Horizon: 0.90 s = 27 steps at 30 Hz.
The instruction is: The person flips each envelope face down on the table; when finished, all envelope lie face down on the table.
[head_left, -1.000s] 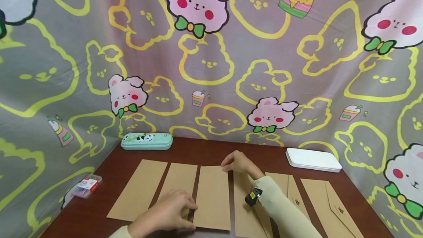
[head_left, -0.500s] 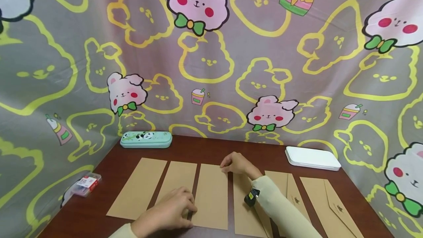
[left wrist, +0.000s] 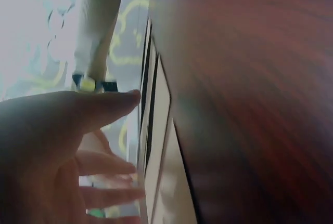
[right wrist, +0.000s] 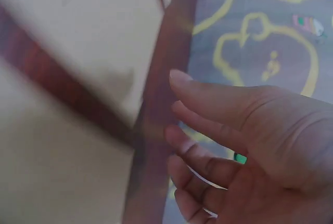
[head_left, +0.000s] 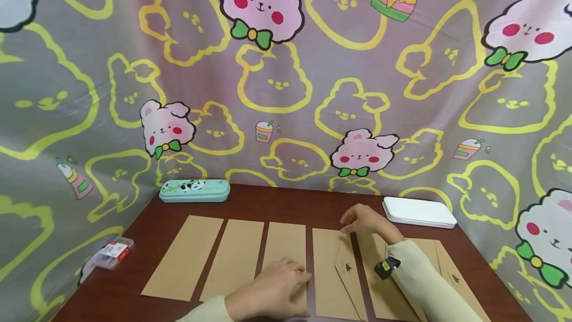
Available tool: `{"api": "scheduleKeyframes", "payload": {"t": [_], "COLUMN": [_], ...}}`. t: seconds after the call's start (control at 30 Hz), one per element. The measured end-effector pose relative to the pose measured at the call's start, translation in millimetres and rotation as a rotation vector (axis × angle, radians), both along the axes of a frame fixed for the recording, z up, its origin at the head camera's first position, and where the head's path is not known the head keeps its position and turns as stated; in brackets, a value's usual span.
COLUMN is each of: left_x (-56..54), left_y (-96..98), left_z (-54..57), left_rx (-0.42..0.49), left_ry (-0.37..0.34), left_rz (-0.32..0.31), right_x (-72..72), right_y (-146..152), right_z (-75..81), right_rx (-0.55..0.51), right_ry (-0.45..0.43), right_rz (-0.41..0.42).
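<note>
six brown paper envelopes (head_left: 183,260) lie side by side in a row on a dark red-brown table (head_left: 286,201), long sides running away from the person, narrow gaps of wood between them. the three at the left show plain faces. the fourth envelope (head_left: 325,267) has a slanted flap and a small dark crown-shaped emblem (head_left: 348,267); the sixth, at the far right, bears a similar mark (any lettering with it is too small to read).

the person's left hand (head_left: 272,289) is over the near part of the third envelope, thumb and fingers apart with nothing between them. the right hand (head_left: 368,222) is at the far ends of the fourth and fifth envelopes, fingers loosely bent, thumb and fingertips apart and holding nothing. whether either hand touches the paper cannot be told. a black device (head_left: 387,266) is strapped at the right wrist, over a pale sleeve (head_left: 429,267).

at the back left is a mint-green case (head_left: 194,192) printed with a panda; at the back right, a white case (head_left: 419,211). at the left table edge is a small clear box (head_left: 107,262) with a red and white label (head_left: 115,250), its print illegible. behind, a grey curtain (head_left: 205,83) shows rabbits with green bows, cake and cups.
</note>
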State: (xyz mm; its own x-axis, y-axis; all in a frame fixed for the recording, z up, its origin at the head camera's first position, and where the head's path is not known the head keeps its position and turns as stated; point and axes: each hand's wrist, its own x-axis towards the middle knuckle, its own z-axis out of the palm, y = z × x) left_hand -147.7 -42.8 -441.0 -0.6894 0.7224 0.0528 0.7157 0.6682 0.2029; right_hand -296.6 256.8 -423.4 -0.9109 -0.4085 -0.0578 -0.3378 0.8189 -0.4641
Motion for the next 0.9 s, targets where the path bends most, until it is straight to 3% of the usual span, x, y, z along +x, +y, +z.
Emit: {"api": "scheduleKeyframes", "payload": {"t": [0.1,0.23,0.37,0.5,0.6,0.77,0.9], "left_x": [0.4,-0.9,-0.6,-0.8,-2.0,-4.5,-4.4], "left_y": [21.5,45.1,59.4,64.3,65.2,67.6,68.8], "left_z": [-0.2,-3.1,-7.9,-10.1,-10.4,-11.1,-11.9], "left_rx": [-0.088,-0.172,-0.224,-0.199,-0.185,-0.222,-0.22], "left_ry": [-0.007,-0.008,0.049,0.116,0.117,0.111,0.158], "left_rz": [-0.005,0.035,0.026,-0.025,-0.038,-0.004,0.004], "right_x": [3.7,5.5,4.9,3.8,1.9,-2.6,-5.8], "right_y": [14,20,18,17,16,14,14], "right_z": [-4.7,-10.2,-14.6,-15.6,-15.3,-16.5,-16.9], "right_rx": [0.055,0.107,0.138,0.166,0.165,0.144,0.136], "right_ry": [-0.014,-0.01,0.0,0.016,0.011,-0.023,-0.023], "right_rz": [-0.011,-0.02,-0.03,-0.008,0.015,0.044,0.031]}}
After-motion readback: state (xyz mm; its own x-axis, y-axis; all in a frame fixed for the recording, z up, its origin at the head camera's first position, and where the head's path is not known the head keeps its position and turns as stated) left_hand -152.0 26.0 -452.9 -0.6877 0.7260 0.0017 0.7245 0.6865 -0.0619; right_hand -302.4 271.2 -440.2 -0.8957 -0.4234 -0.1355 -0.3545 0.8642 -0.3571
